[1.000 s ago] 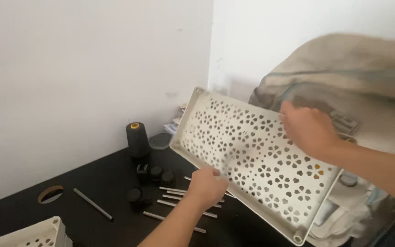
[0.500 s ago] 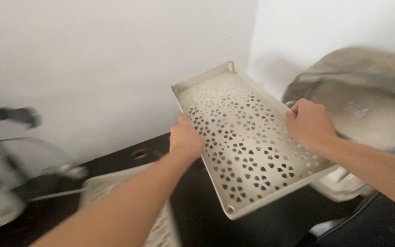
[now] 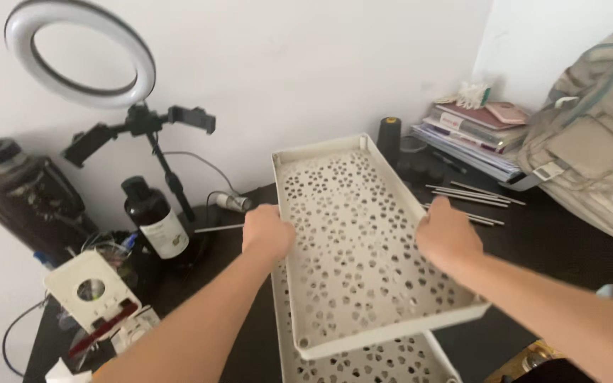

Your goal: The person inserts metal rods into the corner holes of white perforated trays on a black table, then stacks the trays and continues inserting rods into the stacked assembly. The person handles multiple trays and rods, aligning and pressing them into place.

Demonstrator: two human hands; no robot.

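Gripping opposite long edges, the left hand and right hand hold a cream perforated plastic tray level above a matching second tray lying near; thin metal rods lie unused, far right on the black table.

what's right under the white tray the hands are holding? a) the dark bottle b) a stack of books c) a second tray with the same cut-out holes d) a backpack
c: the left hand and right hand grip the long sides of the white tray, and just below its near end a second tray with the same cut-out holes shows on the dark table.
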